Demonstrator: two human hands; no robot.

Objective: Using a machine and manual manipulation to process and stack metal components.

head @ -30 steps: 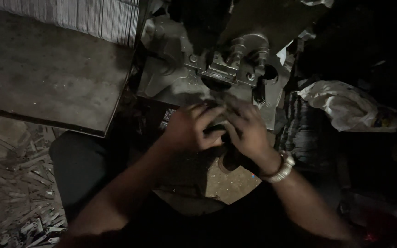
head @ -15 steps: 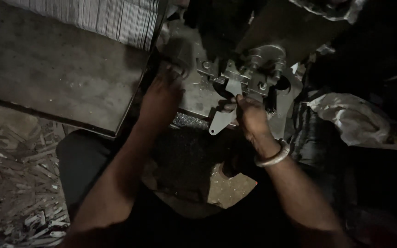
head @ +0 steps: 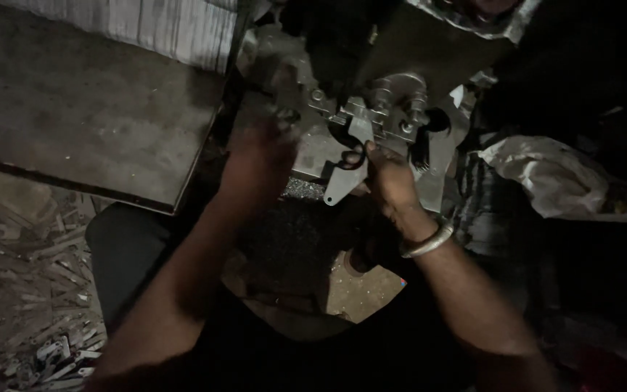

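Pretty dim shot, so take this with some salt. The right hand point(head: 390, 178) is pinching a flat, light grey metal blank point(head: 337, 185), sort of a tapered plate with a small hole near its lower tip, and has its top end right up against the press tooling point(head: 382, 112), under the clamp block with the 2 round posts. The blank hangs down at a slant in front of the machine's base plate point(head: 313, 149), so I'd say it's partway in but not seated flat yet; I can't tell if the end is actually inside the die.

The left hand point(head: 259, 156) is blurred, up by the left side of the machine. Can't tell if it's open or gripping anything.

So my read: piece picked and presented, seating and pressing not done. Loads of similar metal pieces point(head: 16, 290) are heaped on the floor at lower left, beside the steel bench point(head: 81, 109), and a crumpled white bag point(head: 553, 178) sits to the right.
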